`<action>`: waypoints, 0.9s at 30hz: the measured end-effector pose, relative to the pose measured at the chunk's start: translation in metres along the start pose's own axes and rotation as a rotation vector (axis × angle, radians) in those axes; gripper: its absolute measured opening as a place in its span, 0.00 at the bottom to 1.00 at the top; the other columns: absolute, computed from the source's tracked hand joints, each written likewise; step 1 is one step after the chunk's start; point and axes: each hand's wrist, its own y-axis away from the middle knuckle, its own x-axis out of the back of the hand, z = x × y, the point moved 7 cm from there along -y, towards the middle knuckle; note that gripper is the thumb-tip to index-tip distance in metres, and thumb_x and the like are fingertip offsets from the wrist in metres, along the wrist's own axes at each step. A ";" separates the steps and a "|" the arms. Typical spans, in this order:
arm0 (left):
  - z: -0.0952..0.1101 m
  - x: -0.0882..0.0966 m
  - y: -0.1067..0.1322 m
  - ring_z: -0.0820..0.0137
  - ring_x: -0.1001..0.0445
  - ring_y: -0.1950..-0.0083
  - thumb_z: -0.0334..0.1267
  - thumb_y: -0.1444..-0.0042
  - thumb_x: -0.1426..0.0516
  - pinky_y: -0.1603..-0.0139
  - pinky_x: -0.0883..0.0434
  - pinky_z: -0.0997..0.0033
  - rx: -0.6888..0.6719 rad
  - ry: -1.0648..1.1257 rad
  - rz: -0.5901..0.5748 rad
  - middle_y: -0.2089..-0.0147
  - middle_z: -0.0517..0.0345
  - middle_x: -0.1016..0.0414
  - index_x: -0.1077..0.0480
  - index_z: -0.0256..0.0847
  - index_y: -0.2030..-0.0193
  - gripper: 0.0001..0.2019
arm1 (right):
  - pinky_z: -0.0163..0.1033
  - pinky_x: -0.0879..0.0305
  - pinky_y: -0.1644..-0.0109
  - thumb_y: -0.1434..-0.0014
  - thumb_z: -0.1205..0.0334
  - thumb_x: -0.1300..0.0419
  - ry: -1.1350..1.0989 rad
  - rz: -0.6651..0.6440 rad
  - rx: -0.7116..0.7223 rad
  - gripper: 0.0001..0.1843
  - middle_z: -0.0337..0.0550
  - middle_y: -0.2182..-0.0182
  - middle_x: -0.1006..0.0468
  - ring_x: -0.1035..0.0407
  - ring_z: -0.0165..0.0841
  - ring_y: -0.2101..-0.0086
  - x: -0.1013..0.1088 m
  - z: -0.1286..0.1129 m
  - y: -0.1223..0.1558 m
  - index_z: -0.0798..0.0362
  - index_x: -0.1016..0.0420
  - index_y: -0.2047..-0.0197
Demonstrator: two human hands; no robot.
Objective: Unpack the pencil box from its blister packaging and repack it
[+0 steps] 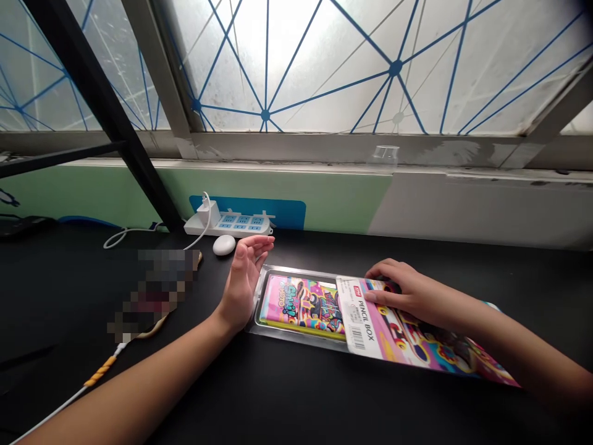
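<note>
Pencil box: my pencil box [301, 307] lies flat, bright pink and yellow with cartoon print, its long axis running from about 9 to 3 o'clock, tipped slightly down to the right.
Container: it sits in a clear plastic tray [296, 272].
Writing: a white label [356, 315] reads "PENCIL BOX", with a barcode below it.
Card: a long pink printed card [419, 340] runs from the tray toward 4 o'clock.
Left hand: my left hand [243, 278] is open, fingers lightly curled, just beside the tray's left end, holding nothing.
Right hand: my right hand [403, 290] lies on the card, thumb on the label; I cannot tell if it grips.
Place: all this lies on a black desk [296, 402].
Around: at 11 o'clock, a white power strip [241, 225] holds a charger [208, 213]; a white oval object [224, 245] sits nearer; at 9 o'clock, something is blurred.
</note>
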 end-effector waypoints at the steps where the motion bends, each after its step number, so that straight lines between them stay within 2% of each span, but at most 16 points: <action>1: 0.000 0.000 0.000 0.57 0.30 0.34 0.66 0.33 0.57 0.29 0.39 0.50 -0.003 0.005 -0.008 0.40 0.47 0.26 0.31 0.44 0.47 0.29 | 0.50 0.32 0.44 0.45 0.30 0.41 0.044 -0.020 0.020 0.31 0.52 0.49 0.22 0.29 0.50 0.48 -0.003 -0.011 -0.005 0.46 0.20 0.53; 6: 0.000 -0.002 0.002 0.58 0.30 0.35 0.66 0.32 0.57 0.28 0.40 0.52 -0.003 0.020 -0.025 0.40 0.46 0.27 0.32 0.43 0.46 0.29 | 0.49 0.35 0.44 0.36 0.36 0.45 0.213 -0.168 0.122 0.28 0.54 0.44 0.26 0.30 0.50 0.46 -0.025 -0.077 -0.030 0.49 0.24 0.45; 10: 0.000 -0.001 0.001 0.58 0.30 0.35 0.66 0.32 0.56 0.28 0.39 0.53 -0.014 0.029 -0.024 0.41 0.46 0.27 0.32 0.42 0.47 0.29 | 0.50 0.36 0.44 0.37 0.33 0.44 0.252 -0.172 0.168 0.31 0.55 0.43 0.27 0.32 0.52 0.45 -0.039 -0.125 -0.052 0.51 0.23 0.46; 14: -0.002 -0.001 0.001 0.57 0.31 0.36 0.65 0.31 0.55 0.29 0.39 0.53 -0.020 0.072 -0.034 0.42 0.45 0.28 0.32 0.41 0.47 0.28 | 0.53 0.37 0.44 0.39 0.30 0.43 0.277 -0.152 0.215 0.33 0.55 0.46 0.25 0.34 0.54 0.44 -0.051 -0.155 -0.072 0.51 0.22 0.48; 18: -0.004 0.003 -0.001 0.57 0.32 0.35 0.59 0.29 0.55 0.30 0.40 0.53 0.010 0.036 -0.013 0.43 0.45 0.27 0.32 0.41 0.48 0.24 | 0.54 0.38 0.43 0.40 0.30 0.42 0.284 -0.115 0.232 0.34 0.55 0.46 0.24 0.33 0.53 0.45 -0.058 -0.163 -0.081 0.50 0.23 0.46; 20: -0.008 0.007 -0.003 0.57 0.31 0.36 0.49 0.30 0.50 0.30 0.39 0.53 0.057 -0.033 0.024 0.42 0.45 0.27 0.32 0.41 0.48 0.15 | 0.55 0.39 0.42 0.37 0.30 0.46 0.281 -0.086 0.228 0.36 0.57 0.44 0.25 0.33 0.53 0.43 -0.056 -0.160 -0.078 0.51 0.25 0.43; 21: -0.010 0.008 -0.004 0.57 0.31 0.36 0.41 0.34 0.47 0.31 0.38 0.53 0.091 -0.065 0.037 0.42 0.45 0.27 0.33 0.41 0.48 0.11 | 0.56 0.40 0.41 0.35 0.31 0.48 0.280 -0.075 0.226 0.36 0.58 0.42 0.26 0.33 0.53 0.43 -0.054 -0.158 -0.075 0.52 0.27 0.41; 23: -0.015 0.009 -0.005 0.58 0.31 0.35 0.27 0.47 0.45 0.31 0.37 0.54 0.170 -0.093 0.039 0.41 0.45 0.27 0.34 0.41 0.48 0.19 | 0.58 0.42 0.39 0.34 0.32 0.50 0.286 -0.077 0.232 0.37 0.59 0.40 0.27 0.34 0.53 0.41 -0.046 -0.153 -0.063 0.53 0.28 0.38; 24: -0.018 0.008 -0.005 0.59 0.30 0.35 0.24 0.52 0.46 0.32 0.37 0.54 0.215 -0.084 0.028 0.41 0.45 0.27 0.34 0.41 0.47 0.23 | 0.60 0.43 0.38 0.34 0.32 0.49 0.298 -0.087 0.245 0.37 0.58 0.39 0.27 0.34 0.54 0.41 -0.042 -0.149 -0.054 0.52 0.28 0.38; 25: -0.021 0.007 -0.004 0.59 0.30 0.34 0.22 0.55 0.47 0.32 0.37 0.54 0.256 -0.066 0.011 0.41 0.46 0.27 0.34 0.41 0.47 0.26 | 0.61 0.45 0.36 0.36 0.32 0.47 0.311 -0.099 0.263 0.36 0.58 0.38 0.27 0.34 0.54 0.40 -0.037 -0.145 -0.044 0.52 0.28 0.38; 27: -0.025 0.003 -0.002 0.59 0.30 0.34 0.21 0.56 0.49 0.33 0.35 0.53 0.325 -0.019 -0.021 0.40 0.46 0.25 0.33 0.41 0.47 0.27 | 0.64 0.49 0.34 0.37 0.31 0.46 0.344 -0.108 0.305 0.36 0.56 0.38 0.26 0.34 0.55 0.40 -0.028 -0.133 -0.021 0.49 0.26 0.39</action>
